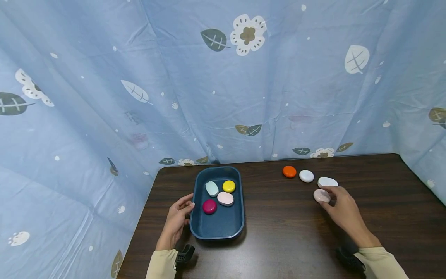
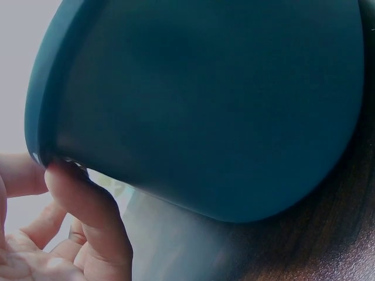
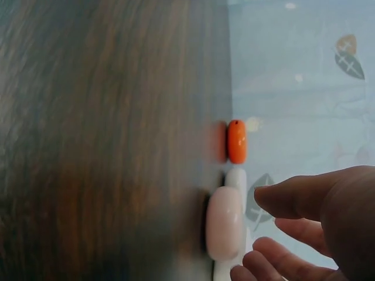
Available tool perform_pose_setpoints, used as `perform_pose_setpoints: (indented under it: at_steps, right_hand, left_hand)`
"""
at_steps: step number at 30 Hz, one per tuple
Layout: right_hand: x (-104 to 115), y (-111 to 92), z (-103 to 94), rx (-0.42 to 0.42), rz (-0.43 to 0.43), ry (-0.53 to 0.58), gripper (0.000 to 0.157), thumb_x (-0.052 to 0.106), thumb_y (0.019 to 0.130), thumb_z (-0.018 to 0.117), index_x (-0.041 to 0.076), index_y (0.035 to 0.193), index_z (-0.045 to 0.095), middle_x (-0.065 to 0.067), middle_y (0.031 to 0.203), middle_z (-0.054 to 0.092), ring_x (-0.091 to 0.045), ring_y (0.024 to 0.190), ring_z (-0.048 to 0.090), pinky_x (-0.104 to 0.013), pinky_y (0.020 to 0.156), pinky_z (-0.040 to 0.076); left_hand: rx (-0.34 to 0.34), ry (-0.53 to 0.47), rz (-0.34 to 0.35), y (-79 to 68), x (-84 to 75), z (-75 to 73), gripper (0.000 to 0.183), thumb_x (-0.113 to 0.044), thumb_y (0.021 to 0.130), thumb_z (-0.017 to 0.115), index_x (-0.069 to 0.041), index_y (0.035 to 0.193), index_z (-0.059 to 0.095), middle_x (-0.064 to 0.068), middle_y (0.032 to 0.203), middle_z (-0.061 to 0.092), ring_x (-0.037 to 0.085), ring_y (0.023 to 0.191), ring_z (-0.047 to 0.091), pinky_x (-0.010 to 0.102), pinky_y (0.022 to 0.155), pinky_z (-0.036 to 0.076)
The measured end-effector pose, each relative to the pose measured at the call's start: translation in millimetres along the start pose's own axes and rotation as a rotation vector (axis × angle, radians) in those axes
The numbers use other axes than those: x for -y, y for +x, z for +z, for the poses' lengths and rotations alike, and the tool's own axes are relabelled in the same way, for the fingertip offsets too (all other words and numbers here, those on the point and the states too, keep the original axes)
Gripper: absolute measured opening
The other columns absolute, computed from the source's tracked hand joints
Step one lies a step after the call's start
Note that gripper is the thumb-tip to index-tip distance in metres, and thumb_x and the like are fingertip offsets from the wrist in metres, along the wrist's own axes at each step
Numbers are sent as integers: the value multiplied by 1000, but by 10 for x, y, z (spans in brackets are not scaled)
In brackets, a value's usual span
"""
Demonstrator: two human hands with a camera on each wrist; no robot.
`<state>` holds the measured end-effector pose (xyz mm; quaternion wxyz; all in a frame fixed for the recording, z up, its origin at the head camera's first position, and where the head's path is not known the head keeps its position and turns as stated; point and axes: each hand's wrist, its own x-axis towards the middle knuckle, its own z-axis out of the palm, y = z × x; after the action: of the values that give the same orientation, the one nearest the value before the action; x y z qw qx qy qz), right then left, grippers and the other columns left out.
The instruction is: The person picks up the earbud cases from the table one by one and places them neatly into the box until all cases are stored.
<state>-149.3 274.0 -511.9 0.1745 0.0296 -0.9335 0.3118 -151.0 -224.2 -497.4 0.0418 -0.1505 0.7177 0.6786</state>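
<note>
While curled loosely beside a smooth, rounded dark-teal plastic tray [image 1: 217, 228], left hand [image 1: 177, 221] touches its left wall near the rim; in the left wrist view, fingertips [image 2: 64, 175] rest against the matte outer wall [image 2: 205, 105], thumb apart, nothing clamped. Resting inside the tray: four glossy, pebble-shaped pieces, namely a pale blue pebble [image 1: 211, 188], a yellow pebble [image 1: 229, 186], a pale pink pebble in the tray [image 1: 225, 198] and a magenta pebble [image 1: 209, 206]. Lying flat on dark brown wood-grain table [image 1: 285, 232].

Over on the right, right hand [image 1: 343, 211] reaches to a pale pink oval pebble [image 1: 321, 195] on the bare tabletop, fingertips at its edge; seen from the right wrist, fingers [image 3: 293, 199] slightly spread and just beside the smooth pink oval [image 3: 224, 222], contact likely but not a closed pinch. Just behind it, a white oval pebble [image 1: 327, 181]; further left in a row, a whitish round pebble [image 1: 306, 175] and a shiny orange pebble [image 1: 289, 171]. Behind the table, soft blue fabric curtain [image 1: 223, 85] printed with leaves and flowers, creased in folds.
</note>
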Motion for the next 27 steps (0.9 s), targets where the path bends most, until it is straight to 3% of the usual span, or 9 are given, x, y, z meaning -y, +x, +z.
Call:
perform_pose_setpoints:
  at_steps: [9,18,27]
  right_hand:
    - [-82,10,28,33,0,-12,51,-6,79,85,-16,124,64,-37,112,61,-46,93,64,-62,76,50]
    - [-94,71,59,130,17,-41,55,-2,81,83,-18,130,61,-42,124,58,-60,114,57,-71,92,45]
    - [-65,118,81,150,14,-55,53,-4,80,84,-18,126,62,-42,123,58,-59,113,57,-70,93,46]
  left_hand:
    - [0,2,-1,6,11,-4,42,-9,106,62,-3,147,59,4,104,57,20,91,58,27,62,50]
    - [1,-5,-6,20,16,-9,42,-9,105,62,-2,147,59,4,104,57,20,92,57,28,62,51]
    - [-3,-7,-12,14,-5,-6,42,-10,105,63,-3,146,60,4,103,57,21,95,54,29,63,50]
